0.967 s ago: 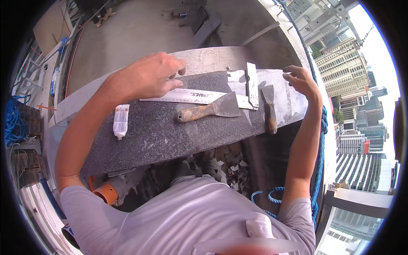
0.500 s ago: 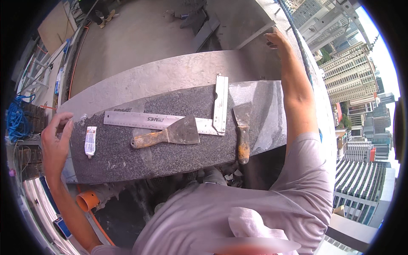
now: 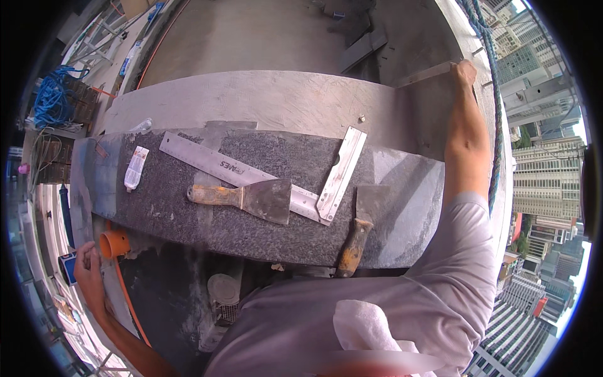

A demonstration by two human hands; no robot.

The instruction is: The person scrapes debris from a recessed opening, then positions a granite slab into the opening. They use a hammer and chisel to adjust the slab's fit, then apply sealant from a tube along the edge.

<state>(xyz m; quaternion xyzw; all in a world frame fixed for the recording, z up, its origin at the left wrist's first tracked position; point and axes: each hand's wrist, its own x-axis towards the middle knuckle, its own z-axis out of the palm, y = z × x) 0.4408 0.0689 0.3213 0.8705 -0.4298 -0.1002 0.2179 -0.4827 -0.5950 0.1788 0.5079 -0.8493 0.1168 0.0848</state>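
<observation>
My left hand [image 3: 90, 274] hangs left of the stone slab, fingers loosely bent and apart, beside a small blue box [image 3: 67, 268] and an orange pipe end [image 3: 115, 244]. I see nothing held in it. At the far right, my right hand [image 3: 465, 73] is curled over a low wall's edge [image 3: 427, 73]; its fingertips are partly hidden. On the speckled dark stone slab [image 3: 169, 217] lies a metal try square [image 3: 217, 164]. One putty knife [image 3: 267, 200] overlaps its ruler; another putty knife [image 3: 355, 242] lies to the right, handle toward me. A white tube [image 3: 136, 168] rests at left.
A pale curved ledge [image 3: 251, 94] runs behind the slab, with a concrete floor [image 3: 251, 38] beyond. Blue rope [image 3: 56, 97] is heaped at left. A thick rope [image 3: 496, 125] runs along the right edge, with buildings far below. An orange hose [image 3: 129, 292] passes beneath my left side.
My left hand has dropped from beside the slab's left end to near the blue box. My right arm stays stretched toward the low wall. The view has shifted and turned.
</observation>
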